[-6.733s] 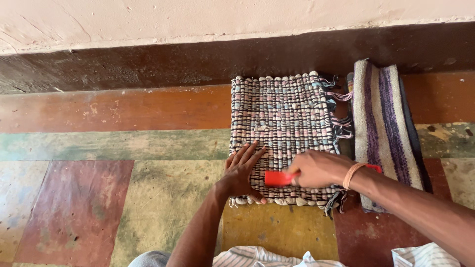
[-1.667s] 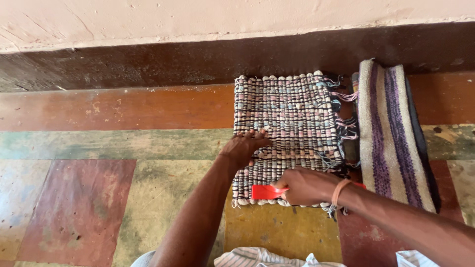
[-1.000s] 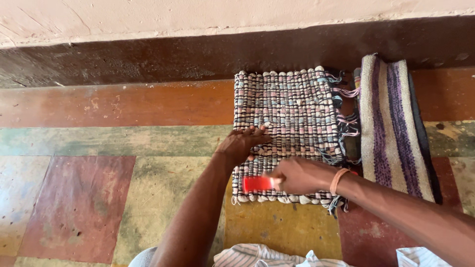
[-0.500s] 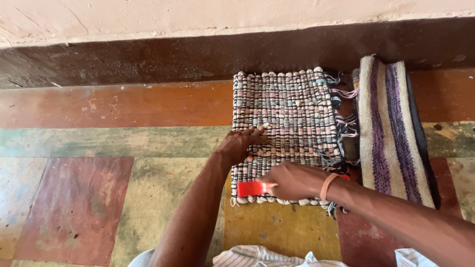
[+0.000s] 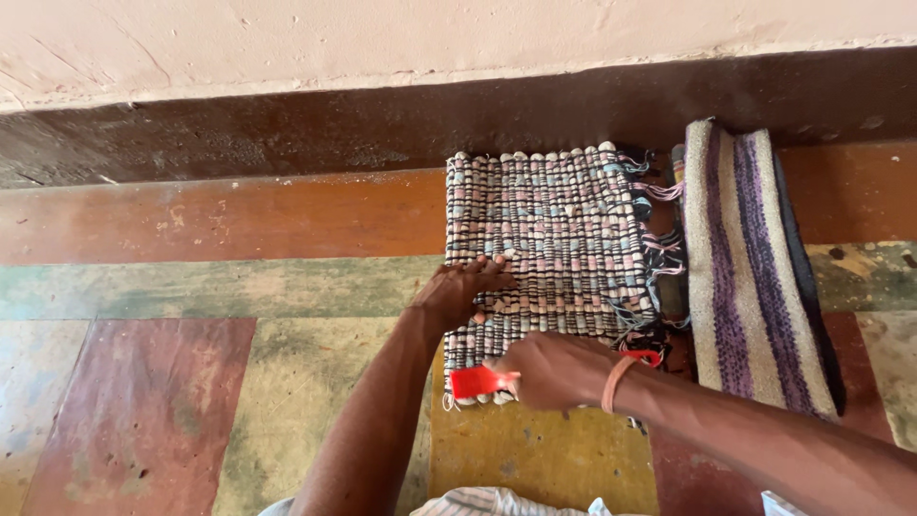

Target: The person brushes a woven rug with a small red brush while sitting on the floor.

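Left hand (image 5: pixel 466 291) flat, fingers spread, on woven mat (image 5: pixel 554 239). Right hand (image 5: pixel 552 371) clamped on red tool (image 5: pixel 475 381) at six o'clock. Best kept low, pressing mat taut.

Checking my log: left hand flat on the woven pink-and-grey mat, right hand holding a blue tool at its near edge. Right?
Not quite. The head view shows the tool in the right hand is red, not blue. The left hand does lie flat on the woven pink-and-grey mat.
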